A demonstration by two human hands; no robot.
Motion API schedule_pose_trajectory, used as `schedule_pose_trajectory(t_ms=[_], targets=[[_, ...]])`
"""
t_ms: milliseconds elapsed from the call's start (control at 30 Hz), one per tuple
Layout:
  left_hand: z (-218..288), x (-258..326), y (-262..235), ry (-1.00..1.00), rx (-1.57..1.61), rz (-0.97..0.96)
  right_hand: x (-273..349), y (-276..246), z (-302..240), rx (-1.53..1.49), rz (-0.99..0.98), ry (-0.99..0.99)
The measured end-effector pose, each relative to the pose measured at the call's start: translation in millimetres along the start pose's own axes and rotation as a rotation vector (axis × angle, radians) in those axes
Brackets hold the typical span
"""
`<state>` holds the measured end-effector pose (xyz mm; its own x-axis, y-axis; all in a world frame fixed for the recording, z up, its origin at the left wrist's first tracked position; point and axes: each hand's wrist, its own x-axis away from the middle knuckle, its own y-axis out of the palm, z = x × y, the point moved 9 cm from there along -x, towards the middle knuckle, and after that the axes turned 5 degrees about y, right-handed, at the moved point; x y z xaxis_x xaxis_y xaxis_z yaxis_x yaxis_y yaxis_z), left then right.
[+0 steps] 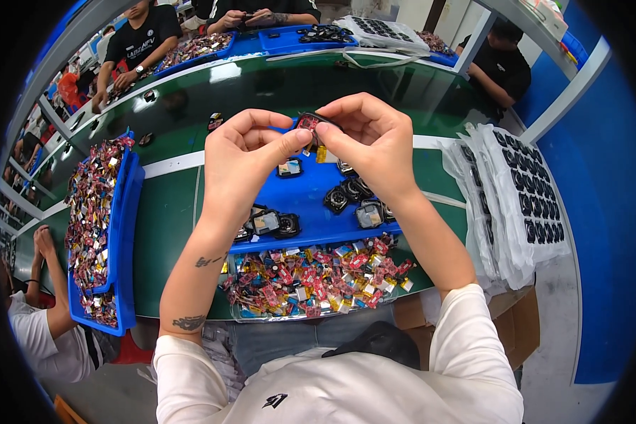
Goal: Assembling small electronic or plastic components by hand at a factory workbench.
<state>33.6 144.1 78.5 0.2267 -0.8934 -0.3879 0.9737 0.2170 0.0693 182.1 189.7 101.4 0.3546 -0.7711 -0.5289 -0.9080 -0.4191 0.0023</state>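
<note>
Between both hands, above the far part of the blue tray (304, 187), is a small black smartwatch case (309, 120) with a red circuit board in it. A yellow tab hangs below it. My left hand (251, 148) pinches the case's left side, thumb on the board. My right hand (371, 138) grips its right side, thumb pressing on the front and fingers curled behind. In the tray below lie several black watch cases (348, 192), some with grey inner parts (265, 222). Nearest my body, a clear tray holds a heap of red circuit boards (311, 279) with yellow and silver pieces.
To the left stands a blue bin (124, 283) heaped with circuit boards. Stacked white trays (498, 212) of black parts stand at the right. Beyond runs a green conveyor belt (275, 92) with scattered parts. Co-workers sit across and at the left. A metal post (572, 92) rises at the right.
</note>
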Motion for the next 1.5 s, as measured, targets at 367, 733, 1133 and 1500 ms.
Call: schedule_pose_trajectory(t_ms=[367,733,1133,1500], targets=[[35,-10,-25,0.194,-0.292,0.021,-39,-63,9,0.067,0.146,-0.052],[45,-9,-33,0.26,-0.244,0.034,-57,-271,193,0.688,0.65,0.398],[47,-10,-34,0.326,-0.307,0.105,-52,-285,180,1.132,0.6,0.399],[44,-8,-30,0.324,-0.43,0.006,77,68,31,0.573,-0.842,-0.176]])
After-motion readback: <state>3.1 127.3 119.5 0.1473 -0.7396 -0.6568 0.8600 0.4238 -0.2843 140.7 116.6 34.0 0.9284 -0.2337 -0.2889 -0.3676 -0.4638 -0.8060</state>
